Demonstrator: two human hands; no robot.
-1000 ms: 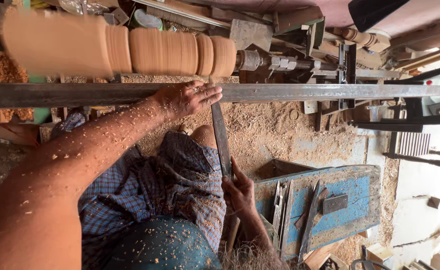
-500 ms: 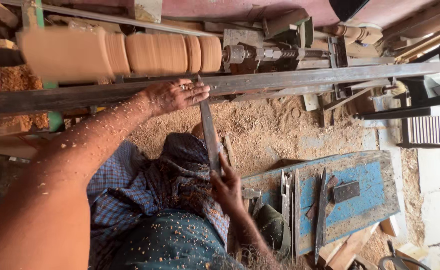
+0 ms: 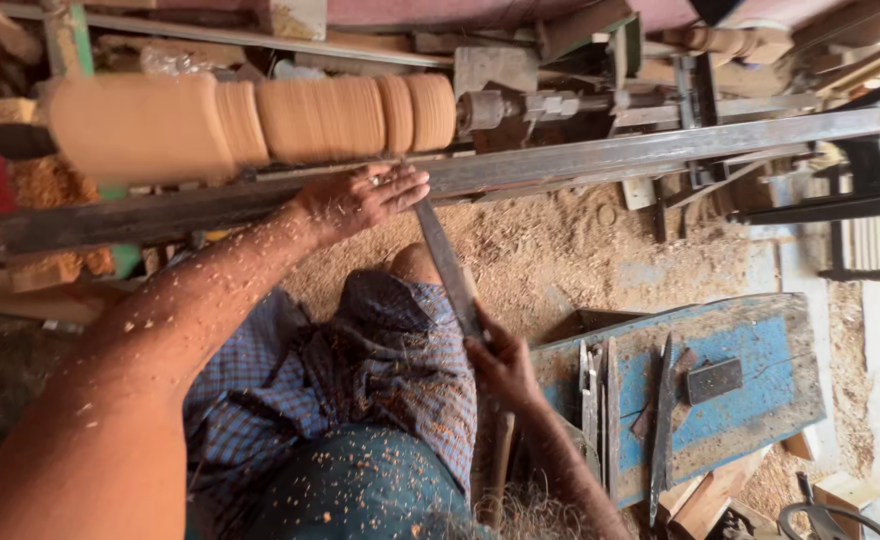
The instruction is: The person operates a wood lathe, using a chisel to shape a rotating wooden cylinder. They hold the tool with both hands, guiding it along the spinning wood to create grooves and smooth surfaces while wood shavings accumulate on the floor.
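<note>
Sawdust (image 3: 520,240) covers the whole workshop floor and speckles the person's forearms. Across the top of the view a long steel rail (image 3: 660,150) runs at a slight slant, serving as a rest, and just behind it a wooden workpiece (image 3: 250,120) sits on the lathe, blurred as if spinning, its pale orange surface cut into several rounded bands. To its right the grey metal tailstock (image 3: 520,100) presses against the end of the wood. Lower right, a worn blue wooden box (image 3: 750,400) lies on the shavings, with several spare long blades (image 3: 595,390) and a small dark block (image 3: 713,380) lying on top of it. The person's lap, in checked cloth (image 3: 360,390), fills the lower middle. A long flat chisel (image 3: 448,265) slants from the lap up to the rail, its tip hidden under fingers, so I cannot tell whether it touches the wood. The left hand (image 3: 360,200) lies on the rail with fingers stretched out flat, pressing the upper end of the chisel down against the steel. The right hand (image 3: 505,365) is closed around the lower end of the chisel, beside the knee and just left of the blue box.
</note>
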